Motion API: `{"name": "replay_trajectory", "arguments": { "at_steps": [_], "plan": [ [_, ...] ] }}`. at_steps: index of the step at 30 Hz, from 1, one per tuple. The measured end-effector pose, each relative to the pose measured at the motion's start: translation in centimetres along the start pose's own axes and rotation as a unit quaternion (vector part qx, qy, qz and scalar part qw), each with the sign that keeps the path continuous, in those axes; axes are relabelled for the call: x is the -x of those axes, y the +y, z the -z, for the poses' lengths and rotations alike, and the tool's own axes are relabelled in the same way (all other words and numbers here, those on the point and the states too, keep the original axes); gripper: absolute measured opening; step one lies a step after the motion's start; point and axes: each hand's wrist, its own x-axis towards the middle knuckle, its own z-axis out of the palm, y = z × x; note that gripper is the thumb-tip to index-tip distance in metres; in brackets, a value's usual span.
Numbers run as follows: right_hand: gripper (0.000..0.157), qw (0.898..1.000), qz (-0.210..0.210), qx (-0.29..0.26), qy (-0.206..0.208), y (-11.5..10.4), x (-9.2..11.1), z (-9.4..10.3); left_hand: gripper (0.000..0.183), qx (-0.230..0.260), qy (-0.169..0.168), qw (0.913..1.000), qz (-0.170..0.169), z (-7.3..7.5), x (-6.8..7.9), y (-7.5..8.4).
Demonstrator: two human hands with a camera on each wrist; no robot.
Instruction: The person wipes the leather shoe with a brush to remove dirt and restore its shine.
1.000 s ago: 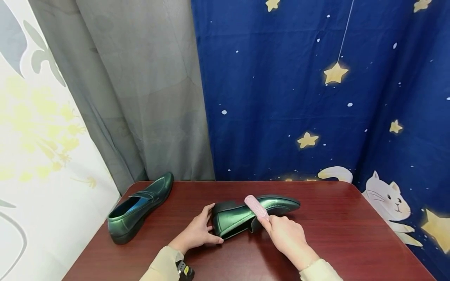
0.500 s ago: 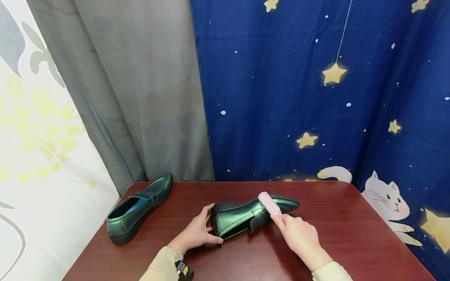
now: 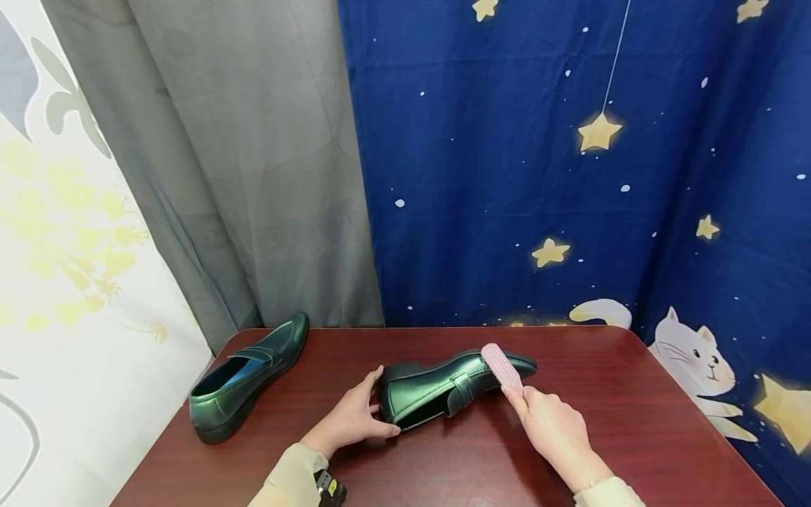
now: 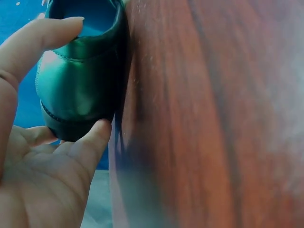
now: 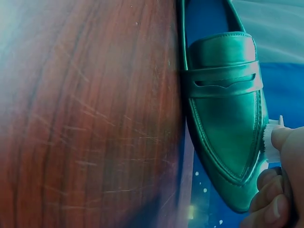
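A shiny green loafer lies on its side on the table, toe to the right and its opening facing me. My left hand holds it by the heel; in the left wrist view the thumb is over the rim of the opening and fingers press the heel from below. A pink brush is gripped by its handle in my right hand. Seen from the right wrist, its pale bristles meet the shoe's upper side edge near the toe, beyond the strap.
A second green loafer with a blue insole stands upright at the table's left edge. The reddish-brown table ends at a grey curtain and a blue star-patterned curtain.
My right hand has carried the brush rightward along the shoe's side, from about its middle toward the toe, uncovering the strap. The left hand and the loafer stay put.
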Motion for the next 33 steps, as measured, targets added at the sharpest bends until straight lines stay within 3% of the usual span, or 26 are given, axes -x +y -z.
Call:
{"name": "replay_trajectory", "arguments": {
  "at_steps": [6,14,19,24,28,33],
  "plan": [
    [0.055,1.000,-0.009,-0.003,-0.001,0.8,0.1,0.2,0.120,-0.025,-0.003,0.9997,-0.008,0.3,-0.3,0.0],
    [0.052,1.000,-0.009,-0.011,0.016,1.9,0.5,0.3,0.118,-0.001,-0.015,0.9997,0.017,1.0,-1.1,0.5],
    [0.042,0.998,0.004,-0.057,0.031,1.9,0.9,0.2,0.110,0.023,-0.013,0.9991,0.033,1.3,-1.6,1.0],
    [0.030,0.993,0.024,-0.091,0.065,2.2,1.2,0.1,0.096,0.038,-0.011,0.9990,0.023,1.5,-2.2,1.5],
    [0.030,0.993,0.027,-0.082,0.080,2.7,1.6,0.2,0.080,0.029,0.014,0.9993,0.016,1.4,-2.5,2.0],
    [0.034,0.995,0.016,-0.067,0.071,3.3,1.9,0.4,0.059,0.018,0.075,0.9969,0.018,0.5,-2.8,2.5]
  ]
}}
